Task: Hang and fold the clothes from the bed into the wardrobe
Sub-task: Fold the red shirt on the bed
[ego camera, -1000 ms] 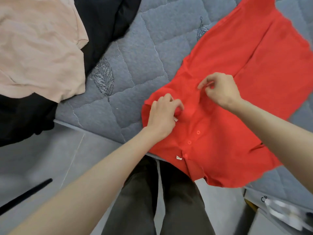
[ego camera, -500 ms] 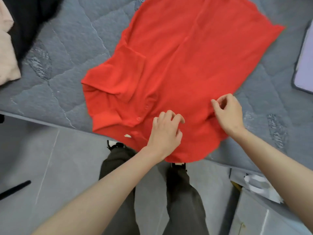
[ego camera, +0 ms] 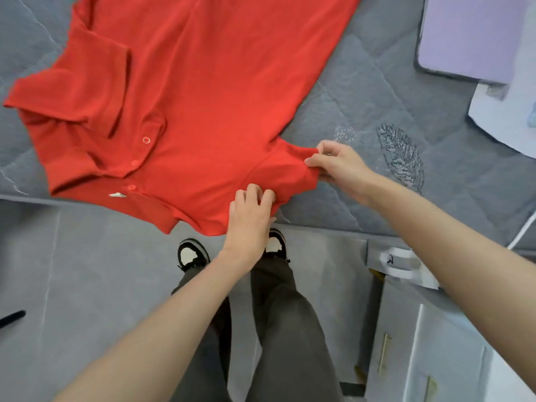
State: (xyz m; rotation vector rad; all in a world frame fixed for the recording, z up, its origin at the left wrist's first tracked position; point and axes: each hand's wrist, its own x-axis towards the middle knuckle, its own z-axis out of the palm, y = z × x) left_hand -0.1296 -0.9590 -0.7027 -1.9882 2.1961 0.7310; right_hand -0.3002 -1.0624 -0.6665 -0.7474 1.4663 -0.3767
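Note:
A red polo shirt [ego camera: 203,91] lies spread on the grey quilted mattress [ego camera: 362,117], its collar and buttoned placket toward the bed's near edge. Its left sleeve is folded in over the chest. My left hand [ego camera: 251,219] grips the edge of the right sleeve at the bed's edge. My right hand [ego camera: 339,166] pinches the same sleeve's cuff a little farther onto the bed, and the cloth bunches between the two hands.
A lilac pad [ego camera: 470,36] and a white sheet [ego camera: 504,117] lie on the bed at the upper right. Below the bed are the grey floor, my shoes [ego camera: 193,253] and a white cabinet with brass handles [ego camera: 384,353]. A black bar [ego camera: 11,317] lies at the far left.
The view has swung right, so the beige and black clothes are out of sight. Both hands moved from the collar and chest to the right sleeve and now hold it.

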